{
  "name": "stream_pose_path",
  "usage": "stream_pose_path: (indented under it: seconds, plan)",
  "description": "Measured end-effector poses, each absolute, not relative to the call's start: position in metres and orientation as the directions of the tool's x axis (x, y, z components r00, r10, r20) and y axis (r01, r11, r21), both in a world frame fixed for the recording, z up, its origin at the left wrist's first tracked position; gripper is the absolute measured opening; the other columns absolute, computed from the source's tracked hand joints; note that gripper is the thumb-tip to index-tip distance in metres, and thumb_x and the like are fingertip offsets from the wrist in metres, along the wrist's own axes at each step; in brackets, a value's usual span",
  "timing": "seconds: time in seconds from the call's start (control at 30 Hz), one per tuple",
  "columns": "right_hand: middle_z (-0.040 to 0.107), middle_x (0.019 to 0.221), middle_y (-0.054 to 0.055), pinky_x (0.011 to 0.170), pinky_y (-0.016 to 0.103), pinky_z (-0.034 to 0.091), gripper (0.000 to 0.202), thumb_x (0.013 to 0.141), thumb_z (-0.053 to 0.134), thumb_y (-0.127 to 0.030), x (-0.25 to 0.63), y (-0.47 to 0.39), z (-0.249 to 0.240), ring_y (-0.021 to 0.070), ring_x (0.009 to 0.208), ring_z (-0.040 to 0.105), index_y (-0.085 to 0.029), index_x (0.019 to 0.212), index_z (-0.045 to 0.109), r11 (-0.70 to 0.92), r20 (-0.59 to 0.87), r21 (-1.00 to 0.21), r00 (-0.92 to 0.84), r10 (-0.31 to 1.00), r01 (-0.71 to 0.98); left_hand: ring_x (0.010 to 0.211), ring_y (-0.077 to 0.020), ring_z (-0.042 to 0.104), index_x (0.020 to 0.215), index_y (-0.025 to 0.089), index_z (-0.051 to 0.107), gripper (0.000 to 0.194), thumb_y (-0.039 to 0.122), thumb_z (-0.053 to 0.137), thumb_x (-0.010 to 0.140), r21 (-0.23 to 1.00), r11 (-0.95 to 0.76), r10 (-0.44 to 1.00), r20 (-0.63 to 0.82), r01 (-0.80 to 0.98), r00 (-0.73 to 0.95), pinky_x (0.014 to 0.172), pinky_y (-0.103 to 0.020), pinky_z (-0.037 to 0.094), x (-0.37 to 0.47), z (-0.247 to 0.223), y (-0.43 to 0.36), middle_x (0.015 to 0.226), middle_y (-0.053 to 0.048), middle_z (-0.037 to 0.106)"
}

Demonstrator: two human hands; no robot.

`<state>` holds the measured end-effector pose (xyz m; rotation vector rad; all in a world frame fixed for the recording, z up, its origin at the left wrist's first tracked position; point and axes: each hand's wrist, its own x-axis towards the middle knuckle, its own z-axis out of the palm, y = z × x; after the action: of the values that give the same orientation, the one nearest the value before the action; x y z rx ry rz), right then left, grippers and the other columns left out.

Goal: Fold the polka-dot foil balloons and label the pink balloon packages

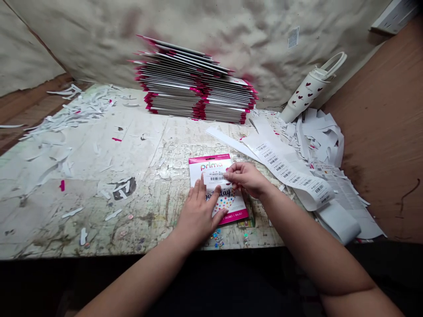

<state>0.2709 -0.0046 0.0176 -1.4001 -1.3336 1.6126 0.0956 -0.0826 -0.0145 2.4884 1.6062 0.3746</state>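
Observation:
A white and pink balloon packet (236, 203) lies face up on the worktable, with "prima" and a dotted birthday balloon printed on it. My left hand (198, 211) rests on the packet's left side, fingers spread and stretched out. Between the thumb and fingers of my right hand (246, 177) is the right end of a white barcode label (214, 177). The label is over the packet's upper middle; its left end is close to my left fingertips. Whether it touches the packet all along I cannot tell.
Two stacks of packets (198, 88) stand against the back wall. On the right lie a strip of barcode labels (280, 167), paper scraps and a white tumbler (304, 94) with hearts. Backing paper shreds (82, 105) cover the back left of the table (132, 220).

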Motion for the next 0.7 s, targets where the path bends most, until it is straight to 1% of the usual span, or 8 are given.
stream_pose_path:
  seconds: [0.07, 0.2, 0.37, 0.43, 0.5, 0.57, 0.63, 0.7]
  plan:
    - [0.05, 0.042, -0.007, 0.032, 0.016, 0.029, 0.028, 0.061, 0.073, -0.032, 0.269, -0.003, 0.012, 0.0054, 0.033, 0.042, -0.017, 0.068, 0.05, -0.424, -0.444, -0.896, -0.239, 0.863, 0.131, 0.13, -0.0428, 0.025, 0.128, 0.017, 0.049, 0.054, 0.048, 0.046, 0.084, 0.284, -0.418, 0.909, 0.14, 0.863, 0.394, 0.101, -0.052, 0.03, 0.096, -0.014, -0.083, 0.15, -0.019, 0.008]
    - [0.049, 0.038, -0.007, 0.031, 0.015, 0.028, 0.026, 0.063, 0.071, -0.029, 0.267, 0.0, 0.007, 0.0049, 0.031, 0.039, -0.017, 0.066, 0.048, -0.422, -0.469, -0.871, -0.175, 0.866, 0.25, 0.13, -0.0441, 0.023, 0.126, 0.016, 0.051, 0.052, 0.047, 0.045, 0.084, 0.294, -0.417, 0.909, 0.149, 0.86, 0.39, 0.1, -0.053, 0.031, 0.097, -0.011, -0.084, 0.151, -0.018, -0.004]
    - [0.052, 0.043, -0.005, 0.037, 0.021, 0.036, 0.021, 0.066, 0.07, -0.025, 0.267, 0.006, 0.009, 0.0099, 0.036, 0.047, -0.018, 0.066, 0.05, -0.352, -0.442, -0.833, -0.13, 0.888, 0.428, 0.131, -0.0447, 0.021, 0.132, 0.016, 0.044, 0.057, 0.049, 0.041, 0.086, 0.236, -0.432, 0.9, 0.054, 0.87, 0.432, 0.1, -0.056, 0.028, 0.095, -0.011, -0.083, 0.146, -0.019, 0.025]
    - [0.06, 0.055, 0.001, 0.048, 0.027, 0.045, 0.021, 0.065, 0.071, -0.025, 0.267, 0.002, 0.014, 0.0157, 0.05, 0.057, -0.017, 0.077, 0.056, -0.225, -0.302, -0.786, -0.04, 0.953, 0.576, 0.13, -0.0456, 0.02, 0.133, 0.021, 0.043, 0.057, 0.051, 0.042, 0.085, 0.233, -0.446, 0.891, 0.022, 0.864, 0.454, 0.099, -0.058, 0.027, 0.095, -0.012, -0.082, 0.143, -0.018, 0.032]
    - [0.066, 0.079, 0.009, 0.066, 0.039, 0.049, 0.026, 0.074, 0.065, -0.032, 0.265, -0.009, 0.019, 0.0245, 0.077, 0.063, -0.017, 0.095, 0.059, -0.023, -0.048, -0.627, -0.009, 0.999, 0.778, 0.131, -0.0463, 0.019, 0.134, 0.029, 0.041, 0.056, 0.052, 0.045, 0.083, 0.248, -0.465, 0.879, 0.018, 0.85, 0.476, 0.098, -0.061, 0.027, 0.095, -0.013, -0.082, 0.144, -0.015, 0.031]
    - [0.06, 0.114, 0.014, 0.084, 0.052, 0.044, 0.036, 0.085, 0.049, -0.043, 0.262, -0.025, 0.019, 0.0324, 0.11, 0.052, -0.022, 0.113, 0.057, 0.203, 0.11, -0.437, -0.172, 0.979, 0.876, 0.131, -0.0469, 0.016, 0.133, 0.033, 0.041, 0.055, 0.053, 0.047, 0.082, 0.264, -0.48, 0.87, 0.023, 0.836, 0.492, 0.097, -0.063, 0.025, 0.096, -0.013, -0.082, 0.146, -0.014, 0.027]
    - [0.04, 0.14, 0.009, 0.094, 0.06, 0.034, 0.043, 0.089, 0.036, -0.05, 0.261, -0.042, 0.013, 0.0351, 0.13, 0.031, -0.032, 0.126, 0.049, 0.365, 0.06, -0.375, -0.37, 0.927, 0.852, 0.132, -0.0467, 0.014, 0.129, 0.031, 0.047, 0.054, 0.053, 0.049, 0.08, 0.273, -0.479, 0.869, 0.014, 0.834, 0.494, 0.098, -0.063, 0.024, 0.094, -0.011, -0.083, 0.147, -0.014, 0.026]
    - [0.025, 0.148, 0.007, 0.097, 0.065, 0.025, 0.048, 0.09, 0.03, -0.054, 0.265, -0.054, 0.002, 0.0364, 0.135, 0.018, -0.036, 0.133, 0.039, 0.38, -0.028, -0.346, -0.414, 0.91, 0.858, 0.133, -0.0441, 0.014, 0.127, 0.03, 0.05, 0.051, 0.053, 0.049, 0.081, 0.293, -0.493, 0.856, -0.007, 0.819, 0.518, 0.1, -0.061, 0.024, 0.088, -0.009, -0.083, 0.147, -0.012, 0.026]
